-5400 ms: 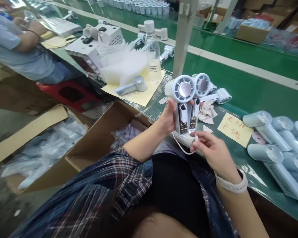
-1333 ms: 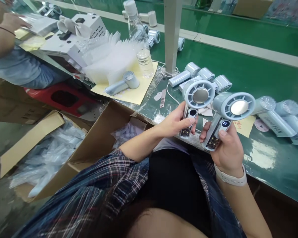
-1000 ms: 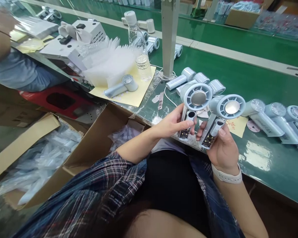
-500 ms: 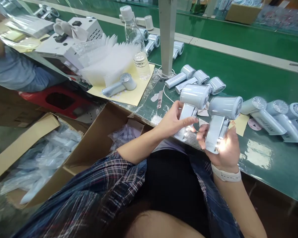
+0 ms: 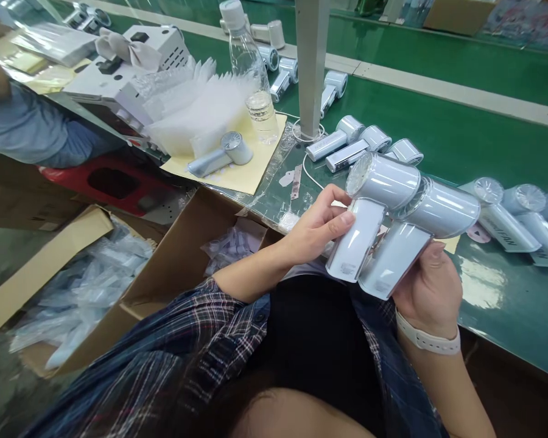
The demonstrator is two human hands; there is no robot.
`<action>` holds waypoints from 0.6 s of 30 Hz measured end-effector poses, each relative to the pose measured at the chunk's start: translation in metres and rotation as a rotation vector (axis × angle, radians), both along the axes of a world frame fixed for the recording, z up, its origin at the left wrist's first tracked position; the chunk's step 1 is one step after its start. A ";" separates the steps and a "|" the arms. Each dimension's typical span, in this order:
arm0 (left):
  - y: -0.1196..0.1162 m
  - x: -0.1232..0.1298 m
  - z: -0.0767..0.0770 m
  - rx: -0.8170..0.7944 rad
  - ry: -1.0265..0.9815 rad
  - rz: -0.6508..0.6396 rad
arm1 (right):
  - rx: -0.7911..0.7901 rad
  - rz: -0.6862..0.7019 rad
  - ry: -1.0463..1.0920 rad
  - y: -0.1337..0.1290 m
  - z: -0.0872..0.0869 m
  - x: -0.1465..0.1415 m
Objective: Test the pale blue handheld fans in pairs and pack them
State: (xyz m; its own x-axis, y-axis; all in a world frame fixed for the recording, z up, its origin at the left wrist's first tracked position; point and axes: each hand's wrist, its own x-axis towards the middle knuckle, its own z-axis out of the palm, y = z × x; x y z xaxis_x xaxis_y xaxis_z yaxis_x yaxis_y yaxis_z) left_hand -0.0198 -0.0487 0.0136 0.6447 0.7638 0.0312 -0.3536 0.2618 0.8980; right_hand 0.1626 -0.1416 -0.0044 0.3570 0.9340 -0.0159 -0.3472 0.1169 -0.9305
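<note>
Two pale blue handheld fans are held up side by side over the bench edge. My left hand (image 5: 324, 224) grips the left handheld fan (image 5: 363, 234) by its handle, thumb on the near side. The right handheld fan (image 5: 399, 255) rests in my right hand (image 5: 433, 283), whose fingers are mostly hidden behind it. Both handles tilt down to the left, with small printed labels near their lower ends. Beyond them lie several more handheld fans (image 5: 369, 140) in a row, and another group of handheld fans (image 5: 506, 222) lies to the right.
A plastic bottle (image 5: 261, 112) and a single fan (image 5: 231, 152) stand on yellow paper (image 5: 251, 176), beside stacked clear bags (image 5: 201, 109). Below left, a cardboard box (image 5: 164, 261) and bagged items (image 5: 82, 292) sit near a co-worker's sleeve (image 5: 41, 131). A metal post (image 5: 311, 67) rises from the bench.
Both fans have been turned, so their other faces and the printed labels now show. They have come closer together, and my right hand has shifted slightly right.
</note>
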 end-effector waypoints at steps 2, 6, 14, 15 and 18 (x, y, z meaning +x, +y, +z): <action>0.000 0.000 0.002 -0.031 -0.003 -0.021 | -0.005 -0.076 0.000 -0.002 0.003 -0.001; 0.006 0.006 0.001 -0.127 -0.062 -0.115 | -0.043 -0.024 0.059 0.000 0.012 -0.003; 0.007 0.015 0.000 -0.273 -0.098 -0.206 | -0.091 0.142 0.184 0.003 0.023 -0.004; 0.008 0.015 -0.001 -0.271 -0.118 -0.215 | -0.087 0.139 0.172 0.002 0.023 -0.005; 0.009 0.013 -0.004 -0.243 -0.177 -0.247 | -0.068 0.134 0.165 0.000 0.022 -0.004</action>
State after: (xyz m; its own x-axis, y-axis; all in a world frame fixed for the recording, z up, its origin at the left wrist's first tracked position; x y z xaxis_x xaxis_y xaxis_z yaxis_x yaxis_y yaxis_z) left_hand -0.0063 -0.0397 0.0100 0.8113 0.5846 -0.0041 -0.3969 0.5559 0.7304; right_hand 0.1587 -0.1412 0.0179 0.2171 0.9677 -0.1283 -0.5038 -0.0015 -0.8638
